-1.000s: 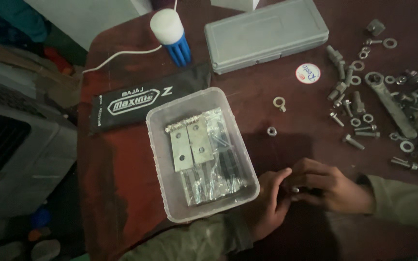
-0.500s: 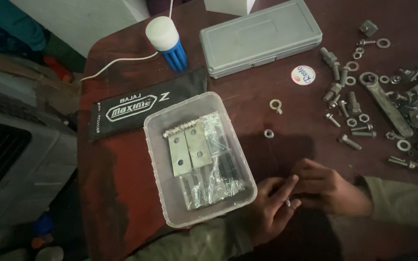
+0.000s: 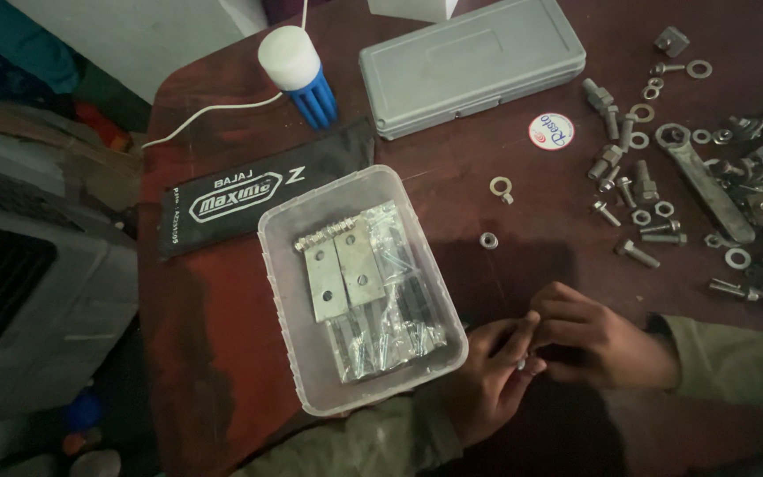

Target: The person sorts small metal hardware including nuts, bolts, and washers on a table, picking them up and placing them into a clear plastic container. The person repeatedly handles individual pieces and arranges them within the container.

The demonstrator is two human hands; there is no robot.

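Left hand (image 3: pixel 487 380) has closed onto right hand (image 3: pixel 602 340)

The person's left hand (image 3: pixel 487 375) is coming up from the bottom edge, its olive-sleeved forearm angling toward the lower left and its fingers curling toward the right. The right hand (image 3: pixel 598 340) is reaching in from the right edge, knuckles up, its sleeve lying level. Both hands are meeting fingertip to fingertip, each grip pinching closed where the fingers are touching.
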